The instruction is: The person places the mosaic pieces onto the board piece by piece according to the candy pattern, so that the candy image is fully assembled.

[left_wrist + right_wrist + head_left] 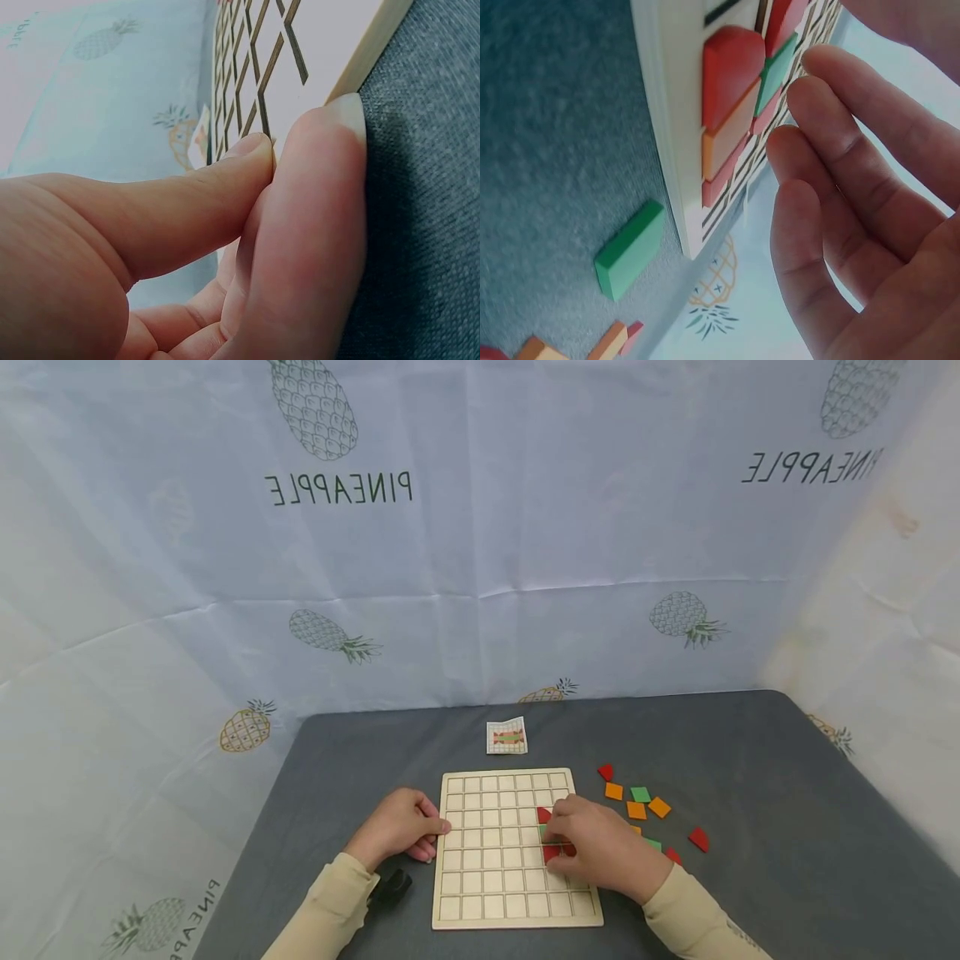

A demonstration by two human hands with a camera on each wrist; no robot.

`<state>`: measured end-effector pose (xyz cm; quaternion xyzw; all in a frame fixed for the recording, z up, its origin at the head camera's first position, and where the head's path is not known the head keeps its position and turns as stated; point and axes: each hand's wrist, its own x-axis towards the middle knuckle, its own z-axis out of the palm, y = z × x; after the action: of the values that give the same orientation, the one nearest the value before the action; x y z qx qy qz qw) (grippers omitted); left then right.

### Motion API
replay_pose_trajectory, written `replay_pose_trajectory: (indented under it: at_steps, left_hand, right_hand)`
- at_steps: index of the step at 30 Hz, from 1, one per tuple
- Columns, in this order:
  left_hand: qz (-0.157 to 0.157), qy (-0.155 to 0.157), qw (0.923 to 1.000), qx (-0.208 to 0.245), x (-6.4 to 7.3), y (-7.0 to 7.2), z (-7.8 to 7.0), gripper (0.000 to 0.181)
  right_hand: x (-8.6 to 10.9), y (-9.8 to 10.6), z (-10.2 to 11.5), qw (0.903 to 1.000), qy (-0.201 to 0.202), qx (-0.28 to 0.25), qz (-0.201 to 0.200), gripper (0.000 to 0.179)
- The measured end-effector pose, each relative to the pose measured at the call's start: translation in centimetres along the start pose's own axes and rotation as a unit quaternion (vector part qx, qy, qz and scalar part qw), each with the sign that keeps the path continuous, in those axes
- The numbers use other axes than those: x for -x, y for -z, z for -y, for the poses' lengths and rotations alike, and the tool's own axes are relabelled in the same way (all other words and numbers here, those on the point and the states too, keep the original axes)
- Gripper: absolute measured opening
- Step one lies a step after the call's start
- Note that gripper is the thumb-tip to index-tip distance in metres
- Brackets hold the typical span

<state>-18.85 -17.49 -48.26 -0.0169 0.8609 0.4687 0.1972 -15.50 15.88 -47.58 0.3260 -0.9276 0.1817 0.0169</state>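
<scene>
A wooden grid board lies on the table. My left hand pinches its left edge; in the left wrist view the thumb lies on the top face, with a finger at the side. My right hand hovers over the board's right part, its fingers loosely bent and seemingly holding nothing. Just beside these fingers in the right wrist view sit two columns of tiles: a red rounded tile, an orange tile and a green tile among them. The hand partly hides them in the head view.
Loose tiles lie right of the board, including an orange square, a green tile and a red tile. A small pattern card lies behind the board. Some black object is near my left wrist.
</scene>
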Motion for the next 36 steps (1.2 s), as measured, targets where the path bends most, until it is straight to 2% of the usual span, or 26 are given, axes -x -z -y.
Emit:
replay_pose_trajectory:
  at_steps: [5, 16, 22, 25, 28, 32, 36]
  left_hand:
    - [0.001, 0.0, 1.0, -0.003, 0.0, 0.0, 0.0, 0.025]
    - [0.001, -0.001, 1.0, -0.009, 0.0, 0.3, -0.3, 0.026]
    - [0.008, -0.002, 1.0, -0.001, 0.1, 0.2, 0.0, 0.027]
    - [0.006, -0.004, 1.0, 0.0, 0.2, 0.1, 0.0, 0.027]
    - [0.006, -0.003, 1.0, -0.001, 0.3, 0.1, -0.1, 0.027]
    - [0.009, 0.0, 1.0, -0.002, 0.3, 0.1, -0.1, 0.028]
    - [0.011, -0.001, 0.9999, -0.002, 0.2, 0.0, 0.1, 0.029]
  right_hand:
    - [0.0, 0.2, -0.1, 0.9999, -0.012, -0.003, 0.002, 0.015]
    - [-0.2, 0.3, 0.0, 1.0, 0.003, 0.002, -0.001, 0.017]
    - [-0.1, 0.8, -0.3, 0.9998, 0.004, -0.017, 0.006, 0.014]
    - [0.2, 1.8, -1.2, 0.9994, -0.017, -0.03, 0.003, 0.01]
    - [0.8, 3.1, -3.1, 0.998, -0.06, -0.019, -0.01, 0.009]
    - [1.7, 4.5, -6.1, 0.9911, -0.13, -0.015, -0.025, 0.012]
    - [2.7, 5.3, -8.6, 0.9835, -0.174, -0.036, -0.032, 0.015]
